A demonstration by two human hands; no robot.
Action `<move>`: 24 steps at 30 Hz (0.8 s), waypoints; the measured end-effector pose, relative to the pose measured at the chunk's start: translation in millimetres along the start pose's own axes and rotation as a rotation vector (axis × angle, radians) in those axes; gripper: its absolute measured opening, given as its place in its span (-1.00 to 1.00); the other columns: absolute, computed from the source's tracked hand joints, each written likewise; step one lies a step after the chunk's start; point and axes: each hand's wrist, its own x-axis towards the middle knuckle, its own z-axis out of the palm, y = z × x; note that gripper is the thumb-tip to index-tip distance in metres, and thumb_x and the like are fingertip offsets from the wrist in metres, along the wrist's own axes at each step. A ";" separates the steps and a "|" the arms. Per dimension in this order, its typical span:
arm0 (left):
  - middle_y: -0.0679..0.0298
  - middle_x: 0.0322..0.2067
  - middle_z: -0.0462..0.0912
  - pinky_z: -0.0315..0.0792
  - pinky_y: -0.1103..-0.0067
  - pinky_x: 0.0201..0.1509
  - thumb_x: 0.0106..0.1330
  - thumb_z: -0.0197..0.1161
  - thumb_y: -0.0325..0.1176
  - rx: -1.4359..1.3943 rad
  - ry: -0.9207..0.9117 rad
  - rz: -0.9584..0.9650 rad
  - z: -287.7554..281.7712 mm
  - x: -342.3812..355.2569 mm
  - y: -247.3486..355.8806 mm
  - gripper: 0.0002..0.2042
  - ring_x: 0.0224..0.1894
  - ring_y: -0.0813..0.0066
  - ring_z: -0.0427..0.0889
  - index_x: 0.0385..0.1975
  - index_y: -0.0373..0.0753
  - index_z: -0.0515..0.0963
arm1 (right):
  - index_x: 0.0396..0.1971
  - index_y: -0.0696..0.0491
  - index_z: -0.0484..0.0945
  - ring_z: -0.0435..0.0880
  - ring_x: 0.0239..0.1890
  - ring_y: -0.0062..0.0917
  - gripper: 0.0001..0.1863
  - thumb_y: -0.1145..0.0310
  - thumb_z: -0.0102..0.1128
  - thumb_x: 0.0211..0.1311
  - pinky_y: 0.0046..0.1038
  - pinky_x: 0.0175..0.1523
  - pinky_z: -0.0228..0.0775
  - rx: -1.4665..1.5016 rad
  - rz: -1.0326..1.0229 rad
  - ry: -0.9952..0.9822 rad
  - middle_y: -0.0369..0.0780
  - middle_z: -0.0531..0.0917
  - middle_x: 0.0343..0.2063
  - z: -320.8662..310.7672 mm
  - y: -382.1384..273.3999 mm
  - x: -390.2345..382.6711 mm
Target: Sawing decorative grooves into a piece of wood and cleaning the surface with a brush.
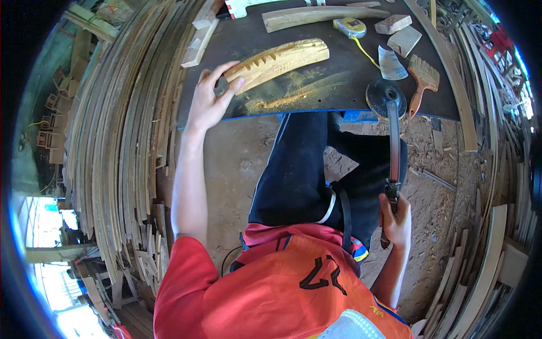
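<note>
My left hand [213, 100] is closed on the left end of a curved piece of light wood [282, 63], thumb on the near side and fingers on the far side. Dark, jagged notches show along its left part. Below the table's front edge, my right hand [396, 219] grips the dark lower end of a long, narrow tool [394, 141] with a flat brown shaft. Its kind is unclear. The shaft's upper end overlaps a round black disc [387, 97] at the table edge; whether they are joined, I cannot tell. Yellowish sawdust [288, 100] lies below the wood.
On the dark table [209, 73] are a yellow tape measure [351, 28], a brush [422, 79], a curled sheet [392, 63], wood blocks [404, 41] and another curved wood piece [322, 17]. Long timber strips [121, 113] are stacked at the left, more boards [485, 265] at the right.
</note>
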 end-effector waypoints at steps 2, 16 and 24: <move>0.12 -0.20 0.58 0.48 0.40 0.14 0.40 0.43 -0.01 0.009 -0.032 0.042 6.7 15.6 -2.3 -0.53 -0.08 0.24 0.59 0.25 0.03 0.62 | -0.36 0.08 0.56 0.36 -0.67 -0.80 -0.74 0.25 0.25 0.53 -0.55 -0.57 0.11 0.029 0.010 -0.027 -0.47 0.44 -0.71 8.0 -2.0 8.0; 0.15 0.00 0.71 0.46 0.35 0.25 0.31 0.51 -0.16 0.098 0.022 0.257 21.3 2.8 -2.5 -0.47 0.05 0.24 0.59 0.27 -0.13 0.61 | -0.39 0.13 0.52 0.55 -0.68 -0.17 -0.71 0.25 0.42 0.33 -0.23 -0.52 0.28 -0.783 -0.672 -0.028 -0.15 0.48 -0.73 38.3 -98.4 84.9; 0.10 -0.09 0.75 0.57 0.28 0.13 0.23 0.58 -0.06 0.057 0.144 0.196 32.0 -8.9 -10.3 -0.42 0.01 0.19 0.67 0.21 -0.16 0.64 | -0.05 0.11 0.53 0.75 -0.42 -0.11 -0.73 0.35 0.36 0.37 -0.20 -0.31 0.55 -0.885 -0.718 -0.011 -0.08 0.71 -0.43 61.5 -147.9 110.8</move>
